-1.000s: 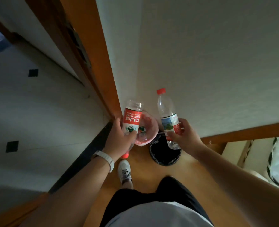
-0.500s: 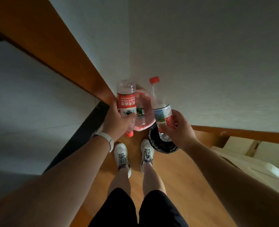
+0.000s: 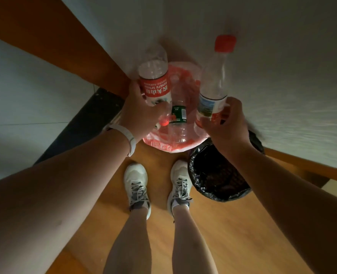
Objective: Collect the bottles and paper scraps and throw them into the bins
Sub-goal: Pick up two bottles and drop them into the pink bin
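You have stepped up to the bins. Your left hand [image 3: 141, 113] grips a bottle [image 3: 153, 76] and your right hand [image 3: 226, 123] a capped bottle [image 3: 213, 89], both now above the pink bin [image 3: 163, 144] at 12 o'clock. The black bin [image 3: 219, 178] sits at 2 o'clock. Release appears due.

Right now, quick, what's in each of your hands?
Left hand: closed on the red-label bottle, cap end down.
Right hand: closed on the red-capped bottle, cap up.
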`<state>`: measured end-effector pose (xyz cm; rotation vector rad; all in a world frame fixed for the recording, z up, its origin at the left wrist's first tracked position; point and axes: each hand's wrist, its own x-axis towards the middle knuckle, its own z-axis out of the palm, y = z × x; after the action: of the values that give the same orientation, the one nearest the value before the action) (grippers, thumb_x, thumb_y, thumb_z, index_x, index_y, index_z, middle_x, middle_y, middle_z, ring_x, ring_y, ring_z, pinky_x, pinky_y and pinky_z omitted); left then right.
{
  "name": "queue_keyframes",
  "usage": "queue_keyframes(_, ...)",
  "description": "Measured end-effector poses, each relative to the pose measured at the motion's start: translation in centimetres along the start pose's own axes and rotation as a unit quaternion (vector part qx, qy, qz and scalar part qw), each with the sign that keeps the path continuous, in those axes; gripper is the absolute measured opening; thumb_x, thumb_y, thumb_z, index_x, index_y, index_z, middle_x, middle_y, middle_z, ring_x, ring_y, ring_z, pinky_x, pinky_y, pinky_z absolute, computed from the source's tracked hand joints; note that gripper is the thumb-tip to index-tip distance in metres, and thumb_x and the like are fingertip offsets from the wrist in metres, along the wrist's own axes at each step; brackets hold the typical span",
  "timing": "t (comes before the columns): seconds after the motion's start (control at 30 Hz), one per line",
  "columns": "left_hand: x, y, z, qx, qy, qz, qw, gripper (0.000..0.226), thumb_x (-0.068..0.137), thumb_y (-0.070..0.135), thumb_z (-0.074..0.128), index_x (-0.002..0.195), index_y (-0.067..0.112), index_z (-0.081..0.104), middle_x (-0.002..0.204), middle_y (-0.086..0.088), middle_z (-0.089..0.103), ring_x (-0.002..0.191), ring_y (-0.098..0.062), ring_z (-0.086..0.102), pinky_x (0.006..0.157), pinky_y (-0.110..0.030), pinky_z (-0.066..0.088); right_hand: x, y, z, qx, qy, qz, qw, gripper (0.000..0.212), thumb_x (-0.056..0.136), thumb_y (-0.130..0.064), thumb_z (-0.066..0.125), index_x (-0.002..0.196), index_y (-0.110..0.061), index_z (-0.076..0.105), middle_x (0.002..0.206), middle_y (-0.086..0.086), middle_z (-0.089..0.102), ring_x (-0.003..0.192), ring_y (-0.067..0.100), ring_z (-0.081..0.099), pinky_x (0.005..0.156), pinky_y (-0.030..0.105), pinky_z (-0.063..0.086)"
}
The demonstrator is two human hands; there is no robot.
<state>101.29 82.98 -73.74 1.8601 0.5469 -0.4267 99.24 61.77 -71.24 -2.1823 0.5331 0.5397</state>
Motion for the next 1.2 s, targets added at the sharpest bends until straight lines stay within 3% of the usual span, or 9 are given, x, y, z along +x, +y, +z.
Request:
queue_keyframes(0.13, 2.6, -3.2, 1.4, 0.013, 0.016, 0.031, 0.999, 0.061, 0.08, 0.016, 0.078, 0.128, 0.021, 0.041, 0.114, 0.015, 0.059, 0.097, 0.017, 0.058, 0.078, -0.003, 0.046, 3.4, 2.2, 3.2, -0.01, 0.009, -0.012, 1.0, 0.071, 0.072, -0.04, 0.082, 0.128, -0.025, 0.041, 0.116, -0.009, 0.06, 0.1, 0.006, 0.06, 0.086, 0.029, 0.054)
queue_keyframes(0.27, 3.9, -4.8, 1.5, 0.035, 0.007, 0.032, 0.999, 0.058, 0.08, 0.025, 0.08, 0.125, 0.026, 0.043, 0.111, 0.02, 0.059, 0.099, 0.018, 0.056, 0.083, -0.01, 0.047, 5.5, 3.3, 5.4, -0.034, -0.004, 0.002, 0.999, 0.068, 0.076, -0.038, 0.08, 0.13, -0.029, 0.04, 0.106, -0.019, 0.058, 0.094, 0.002, 0.059, 0.08, 0.023, 0.049)
queue_keyframes(0.4, 3.1, -4.6, 0.6, 0.059, -0.031, 0.022, 0.997, 0.048, 0.087, 0.021, 0.073, 0.119, 0.033, 0.039, 0.1, 0.031, 0.049, 0.085, 0.036, 0.043, 0.069, 0.004, 0.039, 5.5, 3.0, 6.2, -0.058, -0.021, 0.019, 0.998, 0.066, 0.076, -0.043, 0.077, 0.13, -0.03, 0.041, 0.106, -0.016, 0.059, 0.09, 0.006, 0.059, 0.079, 0.026, 0.049)
queue_keyframes(0.53, 1.3, -3.6, -1.1, 0.105, -0.064, 0.03, 0.992, 0.044, 0.092, 0.02, 0.067, 0.125, 0.033, 0.041, 0.102, 0.036, 0.045, 0.089, 0.037, 0.04, 0.071, 0.006, 0.035, 4.0, 1.6, 5.1, -0.085, -0.024, 0.025, 0.996, 0.061, 0.08, -0.046, 0.071, 0.129, -0.02, 0.047, 0.116, -0.004, 0.054, 0.095, 0.012, 0.054, 0.078, 0.029, 0.046)
queue_keyframes(0.67, -1.4, -1.3, -3.0, 0.158, -0.083, 0.035, 0.983, 0.05, 0.091, 0.023, 0.065, 0.136, 0.026, 0.045, 0.127, 0.019, 0.052, 0.109, 0.011, 0.042, 0.086, -0.007, 0.035, 1.3, -0.2, 2.1, -0.126, -0.06, 0.02, 0.99, 0.036, 0.088, -0.027, 0.062, 0.122, -0.018, 0.053, 0.111, -0.004, 0.047, 0.093, 0.011, 0.046, 0.077, 0.025, 0.037)
queue_keyframes(0.77, -3.6, 1.4, -4.2, 0.189, -0.104, 0.063, 0.974, 0.053, 0.092, 0.023, 0.064, 0.141, 0.022, 0.043, 0.133, 0.015, 0.051, 0.115, 0.004, 0.043, 0.09, -0.008, 0.036, -1.0, -1.8, -0.3, -0.155, -0.068, 0.006, 0.986, 0.038, 0.09, -0.025, 0.06, 0.128, -0.021, 0.052, 0.118, -0.003, 0.05, 0.095, 0.01, 0.047, 0.079, 0.024, 0.036)
queue_keyframes(0.87, -5.8, 4.8, -5.8, 0.225, -0.122, 0.124, 0.959, 0.054, 0.091, 0.025, 0.065, 0.141, 0.019, 0.044, 0.139, 0.001, 0.052, 0.126, -0.012, 0.047, 0.102, -0.03, 0.042, -3.9, -4.3, -2.7, -0.187, -0.075, -0.027, 0.979, 0.04, 0.092, -0.033, 0.057, 0.13, -0.024, 0.051, 0.13, -0.001, 0.052, 0.101, 0.013, 0.052, 0.081, 0.027, 0.043)
queue_keyframes(1.03, -9.4, 11.4, -9.1, 0.286, -0.139, 0.262, 0.911, 0.044, 0.088, 0.024, 0.068, 0.128, 0.013, 0.055, 0.116, -0.002, 0.063, 0.106, -0.016, 0.058, 0.086, -0.031, 0.05, -10.0, -10.2, -7.2, -0.276, -0.055, -0.101, 0.954, 0.045, 0.094, -0.048, 0.049, 0.133, -0.025, 0.048, 0.134, -0.002, 0.052, 0.117, 0.021, 0.051, 0.091, 0.039, 0.047)
queue_keyframes(1.2, -14.3, 18.6, -13.0, 0.34, -0.133, 0.343, 0.866, 0.043, 0.089, 0.031, 0.066, 0.127, 0.014, 0.056, 0.115, -0.003, 0.062, 0.1, -0.019, 0.057, 0.078, -0.029, 0.048, -16.6, -16.3, -12.0, -0.33, -0.022, -0.142, 0.933, 0.05, 0.092, -0.052, 0.049, 0.134, -0.025, 0.049, 0.135, -0.002, 0.051, 0.123, 0.022, 0.048, 0.097, 0.044, 0.045)
